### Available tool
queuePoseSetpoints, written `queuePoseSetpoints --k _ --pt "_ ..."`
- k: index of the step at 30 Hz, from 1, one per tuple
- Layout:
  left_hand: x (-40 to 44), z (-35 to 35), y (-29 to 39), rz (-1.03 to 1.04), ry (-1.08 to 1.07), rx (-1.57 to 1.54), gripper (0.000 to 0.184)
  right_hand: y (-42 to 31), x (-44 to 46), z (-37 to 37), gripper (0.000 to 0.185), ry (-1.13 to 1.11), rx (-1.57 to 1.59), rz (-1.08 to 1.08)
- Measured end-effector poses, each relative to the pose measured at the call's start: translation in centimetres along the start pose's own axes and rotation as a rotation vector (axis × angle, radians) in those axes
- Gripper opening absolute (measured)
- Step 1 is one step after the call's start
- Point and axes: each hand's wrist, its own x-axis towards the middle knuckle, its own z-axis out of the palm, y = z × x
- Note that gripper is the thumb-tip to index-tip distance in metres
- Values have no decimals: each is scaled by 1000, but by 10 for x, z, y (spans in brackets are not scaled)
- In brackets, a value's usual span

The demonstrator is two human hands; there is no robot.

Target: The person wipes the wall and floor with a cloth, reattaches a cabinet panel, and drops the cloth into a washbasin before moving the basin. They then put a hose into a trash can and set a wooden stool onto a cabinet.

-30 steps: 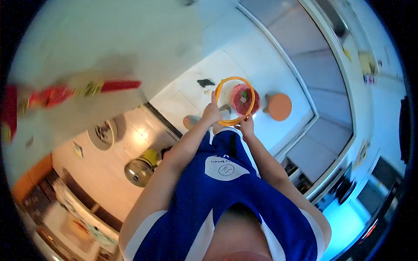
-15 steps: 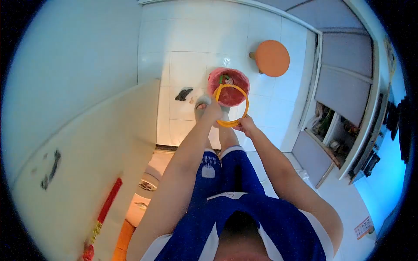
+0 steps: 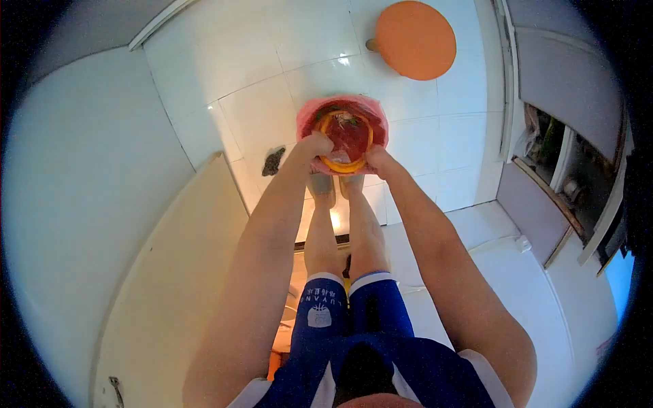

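Observation:
Both hands hold an orange-yellow ring (image 3: 345,166) over a round bin lined with a pink bag (image 3: 373,109). At the ring's left side, my left hand (image 3: 316,145) is closed on it. My right hand (image 3: 378,162) grips the ring at its right side, near the bag's edge. The pink bag spreads out around the ring. Inside the bin lie some scraps, too small to name. Whether the ring touches the bin's rim cannot be made out.
An orange round stool (image 3: 415,39) stands on the tiled floor beyond the bin. Left of the bin lies a dark object (image 3: 273,162). A pale door (image 3: 177,272) is at the left, and open shelves (image 3: 571,163) are at the right.
Both hands have brought the ring down to the bin, where the pink bag now surrounds it. The view has turned and moved closer to the bin and stool.

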Motion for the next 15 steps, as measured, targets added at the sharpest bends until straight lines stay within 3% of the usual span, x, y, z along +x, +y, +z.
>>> queuePoseSetpoints --k 1,3,4,5,6,7,8,9,11,12,14,15 --pt "11 -5 -2 -21 -20 35 45 -5 5 -3 30 -46 -11 60" --pt "110 64 -44 -343 320 -191 62 7 21 -10 30 -47 25 59" --pt "114 58 -36 -461 522 -329 71 9 23 -5 30 10 25 -90" --pt "110 58 -33 -466 485 -555 77 12 22 -1 30 69 25 -233" --pt "60 17 -1 -484 456 -786 84 22 29 -1 30 71 38 -221" --pt "6 -27 34 -518 432 -1001 91 34 40 -2 27 173 -287 -261" --pt "20 -24 22 -535 286 -925 92 46 51 -3 26 273 -617 -296" --pt "38 -6 11 -532 279 -924 92 57 63 -4 26 275 -614 -290" --pt "72 32 -9 -520 458 -726 86 74 83 -1 24 531 -1260 -637" --pt "78 41 -15 -515 449 -727 86 29 45 17 19 505 -1040 -245" --pt "87 54 -21 -523 292 -246 73 30 49 24 20 489 -1079 -251" --pt "94 64 -19 -518 287 -245 73 31 51 26 21 472 -1117 -267"
